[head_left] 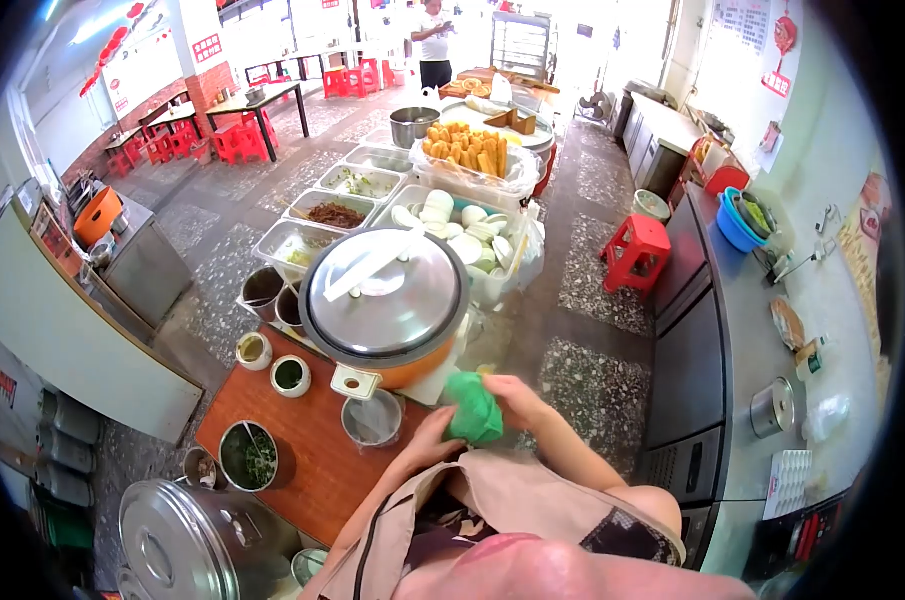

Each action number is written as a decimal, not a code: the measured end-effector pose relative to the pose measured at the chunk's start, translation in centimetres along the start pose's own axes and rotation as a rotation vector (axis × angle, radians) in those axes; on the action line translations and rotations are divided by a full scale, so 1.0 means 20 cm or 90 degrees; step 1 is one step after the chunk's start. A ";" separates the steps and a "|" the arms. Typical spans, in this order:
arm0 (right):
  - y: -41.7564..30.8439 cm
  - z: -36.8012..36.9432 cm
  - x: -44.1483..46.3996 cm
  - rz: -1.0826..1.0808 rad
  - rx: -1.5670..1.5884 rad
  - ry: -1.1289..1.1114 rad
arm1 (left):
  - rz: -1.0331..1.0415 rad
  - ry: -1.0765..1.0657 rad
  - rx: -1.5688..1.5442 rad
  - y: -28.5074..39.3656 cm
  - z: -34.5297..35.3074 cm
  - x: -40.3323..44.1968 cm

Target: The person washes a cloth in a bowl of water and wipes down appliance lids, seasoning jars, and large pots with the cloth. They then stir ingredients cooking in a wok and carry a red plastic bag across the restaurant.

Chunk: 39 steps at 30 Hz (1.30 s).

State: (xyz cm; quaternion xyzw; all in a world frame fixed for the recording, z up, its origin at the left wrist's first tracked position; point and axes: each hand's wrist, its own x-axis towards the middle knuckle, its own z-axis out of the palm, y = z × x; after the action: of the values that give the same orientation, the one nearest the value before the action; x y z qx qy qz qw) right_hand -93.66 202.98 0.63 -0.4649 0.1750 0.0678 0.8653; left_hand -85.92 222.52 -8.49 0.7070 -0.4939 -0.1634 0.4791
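Observation:
A bunched green cloth (pixel 475 408) is between my two hands, close to my apron. My left hand (pixel 434 438) grips its lower left side with bent fingers. On the upper right side, my right hand (pixel 514 398) pinches its edge. Just beyond my hands stands a large orange rice cooker (pixel 412 372) with its steel lid (pixel 384 285) on and a white paddle (pixel 372 264) lying across the top. To the left of my left hand, a metal pot with a clear liner (pixel 372 418) rests on the brown table (pixel 317 445).
Clear tubs hold white buns (pixel 472 235), fried dough sticks (pixel 467 148) and shredded brown filling (pixel 334 215). A pot of chopped greens (pixel 252 455) and a big lidded pot (pixel 177 545) are at lower left. A red stool (pixel 635 250) stands by the right counter (pixel 732 340). Another person (pixel 434 45) stands far back.

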 end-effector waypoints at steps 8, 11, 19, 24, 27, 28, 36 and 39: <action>0.07 -0.26 0.12 -0.283 -0.705 0.360 | -0.180 0.226 -0.030 0.20 -0.06 0.02; 0.18 -0.17 0.11 -0.235 -0.452 0.087 | -0.151 0.234 0.024 0.15 -0.02 0.04; 0.25 0.07 0.13 -0.234 -0.667 -0.071 | -0.351 0.260 -0.578 0.15 -0.05 -0.02; 0.39 0.08 0.19 -0.204 -0.598 -0.094 | -0.368 0.266 -0.604 0.13 -0.05 -0.09; 0.48 0.11 0.23 -0.304 -0.618 -0.054 | -0.418 0.352 -0.548 0.08 -0.05 -0.12; 0.49 0.14 0.25 -0.374 -0.651 -0.007 | -0.434 0.400 -0.511 0.05 -0.05 -0.14; 0.34 0.78 0.67 -0.793 -0.923 -0.055 | -0.486 0.714 -0.597 -0.05 -0.20 -0.34; 0.52 0.85 0.93 -0.819 -1.148 -0.125 | -0.442 0.744 -0.622 -0.08 -0.18 -0.39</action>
State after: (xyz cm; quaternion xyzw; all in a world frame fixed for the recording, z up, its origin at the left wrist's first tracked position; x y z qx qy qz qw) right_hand -75.21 222.02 -5.66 -0.9205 -0.2812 -0.2547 0.0941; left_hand -86.01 231.12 -9.92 0.5029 0.2062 -0.1045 0.8328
